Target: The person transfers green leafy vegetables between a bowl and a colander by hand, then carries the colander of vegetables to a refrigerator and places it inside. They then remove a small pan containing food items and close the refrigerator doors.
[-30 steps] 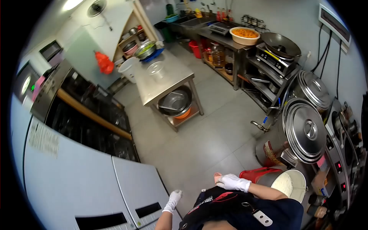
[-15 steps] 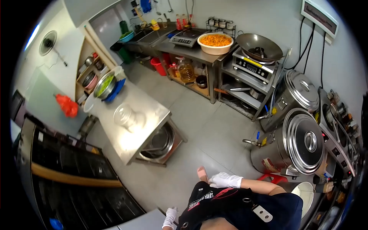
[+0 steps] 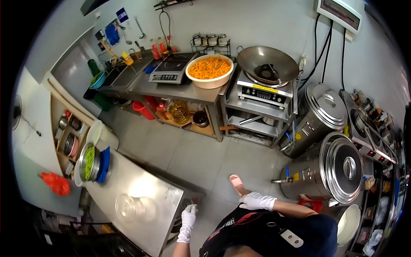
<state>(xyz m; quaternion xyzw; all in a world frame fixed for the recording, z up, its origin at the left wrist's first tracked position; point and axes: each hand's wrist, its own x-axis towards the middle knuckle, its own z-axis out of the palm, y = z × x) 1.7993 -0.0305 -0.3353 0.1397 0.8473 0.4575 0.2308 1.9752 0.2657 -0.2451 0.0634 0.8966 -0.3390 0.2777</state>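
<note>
Both of my hands wear white gloves. My left hand [image 3: 187, 220] is beside the right edge of the steel table [image 3: 150, 184], its fingers curled together; whether anything is in them is too small to tell. Near my apron front, my right hand [image 3: 257, 201] hangs above my thigh with its fingers bent, and its fingertips are partly hidden. On the steel table lie a clear round container [image 3: 127, 207] and a metal bowl of green vegetables [image 3: 89, 163] next to a blue cloth or tray [image 3: 103, 165].
A basin of orange shreds [image 3: 209, 68] stands on the back counter beside an induction cooker [image 3: 172, 68]. The wok [image 3: 268, 64] sits to its right. Large lidded steel pots [image 3: 342, 169] line the right side. A white bucket [image 3: 102, 135] is behind the table.
The view has swung toward the back counter, and the steel table now lies closer at the lower left. My left hand has come up beside the table's edge. My right hand stays near my apron.
</note>
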